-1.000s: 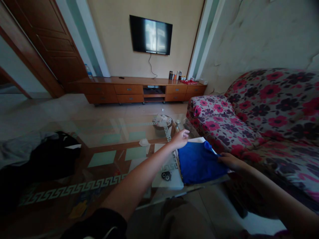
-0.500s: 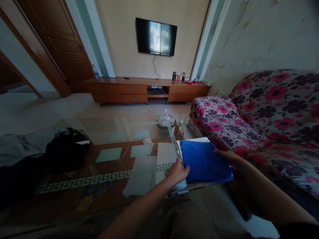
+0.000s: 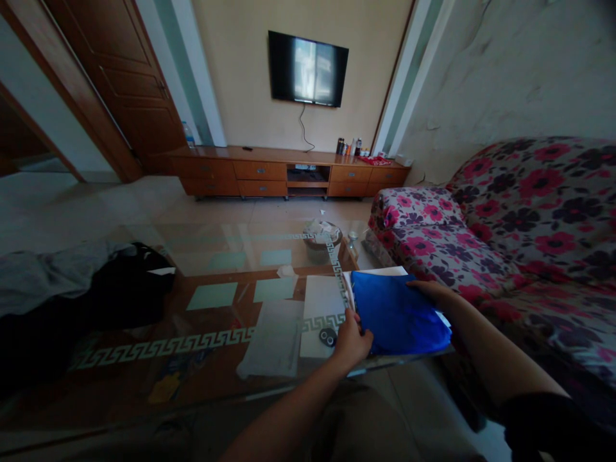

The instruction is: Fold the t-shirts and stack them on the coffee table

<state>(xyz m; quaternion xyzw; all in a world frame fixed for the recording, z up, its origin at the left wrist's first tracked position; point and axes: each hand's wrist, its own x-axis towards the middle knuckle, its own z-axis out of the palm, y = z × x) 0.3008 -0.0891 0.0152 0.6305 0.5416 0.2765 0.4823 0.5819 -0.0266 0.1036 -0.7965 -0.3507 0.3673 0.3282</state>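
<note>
From the head camera, a blue sheet [image 3: 397, 312] lies on the near right corner of a glass coffee table [image 3: 202, 256], on top of white paper whose edges show at its far and right sides. The left hand [image 3: 352, 341] pinches the near left edge of the blue sheet, fingers curled onto it. The right hand [image 3: 432, 290] lies on the sheet's far right edge; whether it grips or only presses cannot be told. Just left of the left hand sits a small dark round object [image 3: 328, 336], and further left lie white sheets [image 3: 274, 338]. A basket holding crumpled paper [image 3: 321, 232] stands at the table's far side. Dark clothing [image 3: 81, 301] is heaped at the table's left end. A floral sofa [image 3: 510, 218] runs along the right, and a wall television [image 3: 308, 68] hangs above a wooden cabinet [image 3: 289, 173] at the far wall.
</note>
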